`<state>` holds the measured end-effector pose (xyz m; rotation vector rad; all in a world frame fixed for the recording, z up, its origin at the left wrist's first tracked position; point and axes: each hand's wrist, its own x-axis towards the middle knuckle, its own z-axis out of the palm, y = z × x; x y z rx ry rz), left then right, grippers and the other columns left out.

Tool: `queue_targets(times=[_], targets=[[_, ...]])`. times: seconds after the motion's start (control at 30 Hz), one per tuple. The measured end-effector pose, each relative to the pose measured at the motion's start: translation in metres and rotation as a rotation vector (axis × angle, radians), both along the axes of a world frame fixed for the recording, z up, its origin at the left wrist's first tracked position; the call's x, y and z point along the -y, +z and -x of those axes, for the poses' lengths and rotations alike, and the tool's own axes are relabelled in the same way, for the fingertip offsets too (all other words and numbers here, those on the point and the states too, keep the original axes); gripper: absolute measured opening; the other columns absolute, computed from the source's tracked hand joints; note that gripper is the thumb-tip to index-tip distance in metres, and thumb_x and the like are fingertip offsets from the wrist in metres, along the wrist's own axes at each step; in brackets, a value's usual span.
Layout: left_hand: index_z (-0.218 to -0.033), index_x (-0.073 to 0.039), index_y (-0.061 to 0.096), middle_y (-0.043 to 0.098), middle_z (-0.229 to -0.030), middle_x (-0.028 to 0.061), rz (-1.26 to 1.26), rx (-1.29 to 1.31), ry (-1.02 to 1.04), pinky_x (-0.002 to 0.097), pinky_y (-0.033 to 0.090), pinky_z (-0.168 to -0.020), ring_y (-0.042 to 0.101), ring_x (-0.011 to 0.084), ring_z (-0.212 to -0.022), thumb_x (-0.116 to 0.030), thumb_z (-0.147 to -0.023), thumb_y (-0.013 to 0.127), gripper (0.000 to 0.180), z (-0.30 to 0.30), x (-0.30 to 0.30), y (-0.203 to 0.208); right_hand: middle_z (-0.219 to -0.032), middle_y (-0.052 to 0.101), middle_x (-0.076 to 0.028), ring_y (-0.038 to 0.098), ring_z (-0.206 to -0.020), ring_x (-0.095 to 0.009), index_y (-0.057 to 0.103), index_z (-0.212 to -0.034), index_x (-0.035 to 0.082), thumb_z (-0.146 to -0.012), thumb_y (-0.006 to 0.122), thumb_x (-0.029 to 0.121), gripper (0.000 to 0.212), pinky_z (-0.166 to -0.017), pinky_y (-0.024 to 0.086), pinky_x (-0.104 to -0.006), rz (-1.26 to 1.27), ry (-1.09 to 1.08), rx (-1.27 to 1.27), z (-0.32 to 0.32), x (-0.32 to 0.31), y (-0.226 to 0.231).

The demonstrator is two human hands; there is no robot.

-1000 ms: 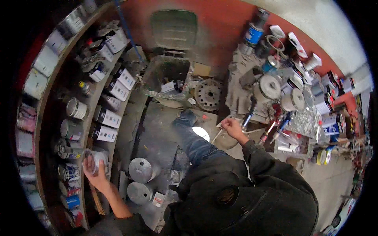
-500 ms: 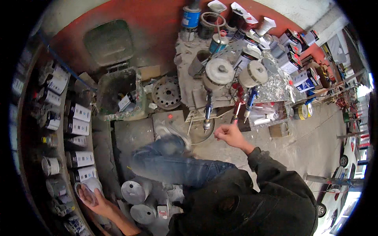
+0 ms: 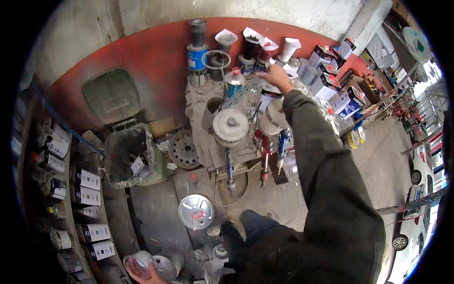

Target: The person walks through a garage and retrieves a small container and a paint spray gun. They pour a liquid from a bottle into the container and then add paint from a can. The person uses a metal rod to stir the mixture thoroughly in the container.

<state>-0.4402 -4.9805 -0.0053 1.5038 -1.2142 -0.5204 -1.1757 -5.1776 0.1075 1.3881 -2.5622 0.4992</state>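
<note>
At the lower left, my left hand (image 3: 150, 274) is wrapped round a translucent plastic cup (image 3: 143, 257), partly cut off by the picture's rim. My right arm stretches across the worktable (image 3: 198, 106). Its hand (image 3: 278, 78) is over the far part, close to a red-stained paper funnel (image 3: 268, 44) and a white funnel (image 3: 291, 46). The thumb points left, apart from the partly hidden fingers, and I see nothing held. Below the hand stands a white and black tin (image 3: 269, 96). Nearer hang spray guns with lidded cups, one blue-handled (image 3: 230, 163), one red (image 3: 265, 163).
Shelves of boxed tins (image 3: 87, 195) line the left side. A grimy open bin (image 3: 126, 158) and a wheel rim (image 3: 185, 150) sit left of the table. A round metal lid (image 3: 196, 212) is near my legs, with large cans (image 3: 165, 267) at the lower left.
My right hand has moved from before the spray guns to the table's far side. The view has shifted, and my left hand with the cup now appears lower and farther right.
</note>
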Motion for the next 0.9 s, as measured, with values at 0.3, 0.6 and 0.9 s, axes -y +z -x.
queue_targets(times=[0.3,0.6,0.9], targets=[[-0.143,-0.010,0.038,0.049,-0.136,0.0170,0.061,0.199,0.111,0.0498,0.048,-0.093,0.052,0.0357,-0.118,-0.027,-0.093,0.064,0.059,0.063,-0.055,-0.027,-0.087,0.069,-0.021,0.068,-0.082,-0.038,0.071,-0.085,-0.001,-0.070,0.076,0.040,0.044,-0.074,0.055,-0.0465,0.105,0.115,0.233,-0.012,0.050,-0.045],[-0.143,-0.010,0.040,0.053,-0.132,0.0135,0.187,0.183,-0.127,0.0480,0.048,-0.093,0.056,0.0315,-0.113,-0.028,-0.088,0.070,0.066,0.241,-0.099,-0.018,-0.083,0.069,-0.024,0.068,-0.087,-0.037,0.072,-0.079,0.000,-0.072,0.066,0.017,0.020,-0.080,0.054,-0.0452,0.515,0.079,0.632,0.097,-0.056,0.017],[-0.142,-0.001,0.036,0.041,-0.142,0.0182,0.113,-0.034,-0.509,0.0440,0.033,-0.106,0.043,0.0323,-0.129,-0.001,-0.080,0.061,0.067,0.441,-0.132,0.029,-0.085,0.058,0.000,0.051,-0.070,-0.009,0.047,-0.138,0.005,-0.085,0.060,0.005,0.054,-0.069,0.046,-0.0240,0.958,0.481,1.712,0.256,-0.408,0.014]])
